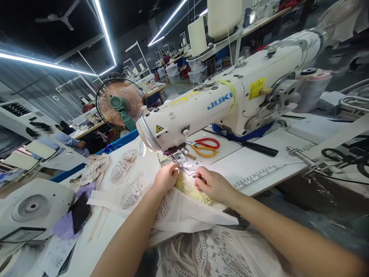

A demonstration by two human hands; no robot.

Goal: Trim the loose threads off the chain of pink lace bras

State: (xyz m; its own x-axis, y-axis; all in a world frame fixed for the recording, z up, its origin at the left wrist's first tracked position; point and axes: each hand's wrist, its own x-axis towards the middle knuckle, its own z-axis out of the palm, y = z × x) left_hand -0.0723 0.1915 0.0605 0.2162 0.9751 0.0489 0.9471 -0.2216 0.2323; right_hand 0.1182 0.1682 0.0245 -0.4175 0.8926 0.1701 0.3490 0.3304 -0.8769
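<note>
A white JUKI sewing machine (190,111) stands before me, with its needle area low at the left end of the head. Just below it, my left hand (166,177) is closed at the edge of a white lace bra piece (184,206), fingertips pinched close to the presser foot (178,158). My right hand (212,186) is closed around a slim dark metal tool (201,178) that points toward the presser foot; its exact kind is too small to tell. Under both hands lies a shiny yellowish sheet (188,186). More lace fabric (213,250) drapes over my lap.
Scissors with red and yellow handles (206,147) and a black-handled tool (259,149) lie behind my right hand. Lace pieces (123,167) and a dark phone (80,213) lie leftward. A fan (119,102) stands beyond the table, and a person in a striped sleeve (67,141) sits farther left.
</note>
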